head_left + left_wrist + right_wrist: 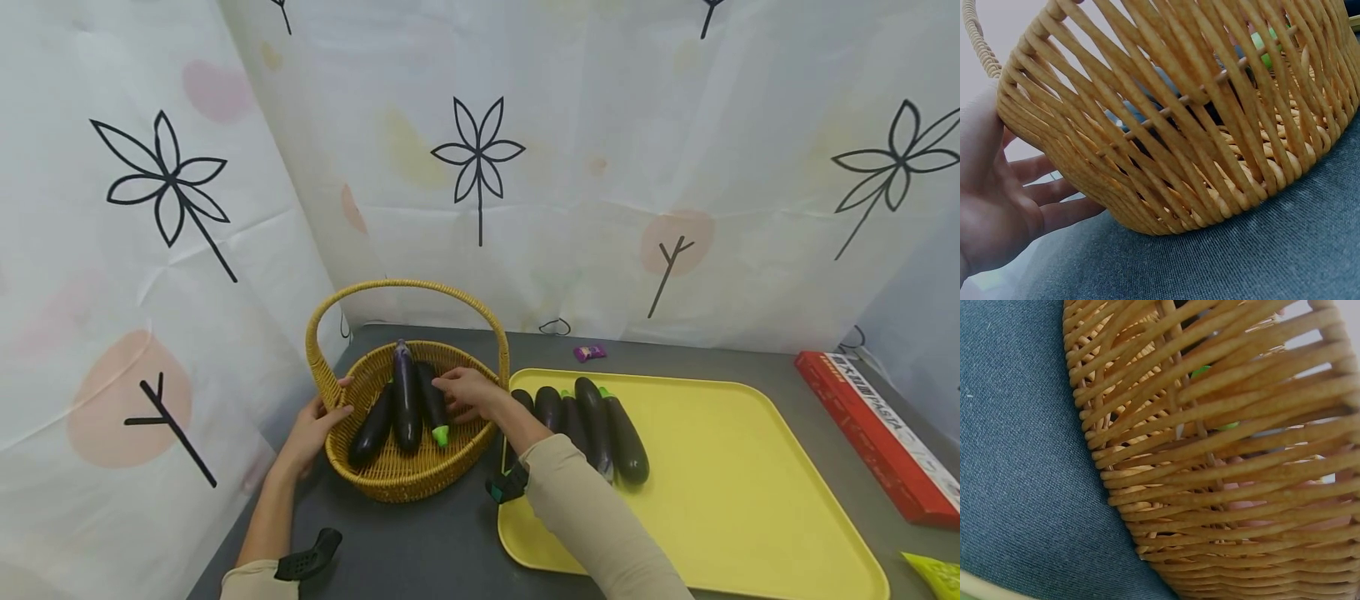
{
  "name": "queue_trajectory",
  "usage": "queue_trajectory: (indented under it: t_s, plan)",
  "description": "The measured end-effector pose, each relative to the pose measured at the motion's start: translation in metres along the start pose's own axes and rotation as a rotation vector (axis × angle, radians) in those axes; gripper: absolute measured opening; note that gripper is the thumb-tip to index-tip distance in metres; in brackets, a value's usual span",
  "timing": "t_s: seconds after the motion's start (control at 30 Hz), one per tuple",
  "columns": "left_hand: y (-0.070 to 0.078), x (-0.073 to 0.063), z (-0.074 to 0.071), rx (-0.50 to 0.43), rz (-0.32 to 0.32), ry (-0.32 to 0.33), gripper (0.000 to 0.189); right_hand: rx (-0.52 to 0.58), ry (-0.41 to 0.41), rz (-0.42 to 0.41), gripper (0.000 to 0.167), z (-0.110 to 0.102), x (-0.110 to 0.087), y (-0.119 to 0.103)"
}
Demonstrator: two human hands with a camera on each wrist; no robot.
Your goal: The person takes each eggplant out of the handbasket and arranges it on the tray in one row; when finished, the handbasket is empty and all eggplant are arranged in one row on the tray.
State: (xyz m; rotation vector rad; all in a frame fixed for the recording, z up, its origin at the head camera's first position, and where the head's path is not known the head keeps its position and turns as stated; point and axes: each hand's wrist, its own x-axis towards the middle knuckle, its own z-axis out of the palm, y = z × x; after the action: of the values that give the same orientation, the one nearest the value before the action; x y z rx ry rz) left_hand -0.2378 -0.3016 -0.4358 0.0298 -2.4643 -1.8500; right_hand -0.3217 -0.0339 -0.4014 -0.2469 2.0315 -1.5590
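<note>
A woven wicker basket (405, 492) with a tall arched handle stands on the dark tabletop, holding three eggplants. One long dark eggplant (406, 400) lies in the middle, and another eggplant (371, 429) lies to its left. A third eggplant (431, 400) has its green cap toward the near side. My left hand (311, 429) holds the basket's left rim, thumb over the edge; the left wrist view shows its fingers outside the weave. My right hand (472, 393) reaches inside over the right rim, its fingertips at the third eggplant's right side. Weave mostly blocks the right wrist view.
Right of the basket is a yellow tray (720, 467) with several eggplants (596, 425) at its left end. A small purple packet (589, 353) lies behind the tray. A red pasta box (877, 433) and a green-yellow packet (937, 575) are at the right.
</note>
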Motion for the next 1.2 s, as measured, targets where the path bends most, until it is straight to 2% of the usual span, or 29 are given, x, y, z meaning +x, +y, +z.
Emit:
queue_trajectory:
  t_s: [0.2, 0.67, 1.0, 1.2]
  plan:
    - [0.000, 0.000, 0.001, -0.003, -0.004, 0.003, 0.054, -0.053, -0.043, -0.002, 0.052, 0.002, 0.004, 0.003]
    - [-0.001, 0.001, 0.002, 0.008, -0.002, 0.020, 0.053, -0.065, -0.041, 0.046, 0.067, 0.012, 0.004, 0.002]
    - [-0.001, 0.002, 0.001, 0.004, -0.009, 0.016, 0.054, 0.004, -0.047, 0.041, 0.068, 0.009, 0.004, 0.002]
    - [-0.001, 0.002, 0.001, 0.002, -0.012, 0.010, 0.055, 0.074, -0.103, 0.024, 0.068, 0.003, -0.004, -0.009]
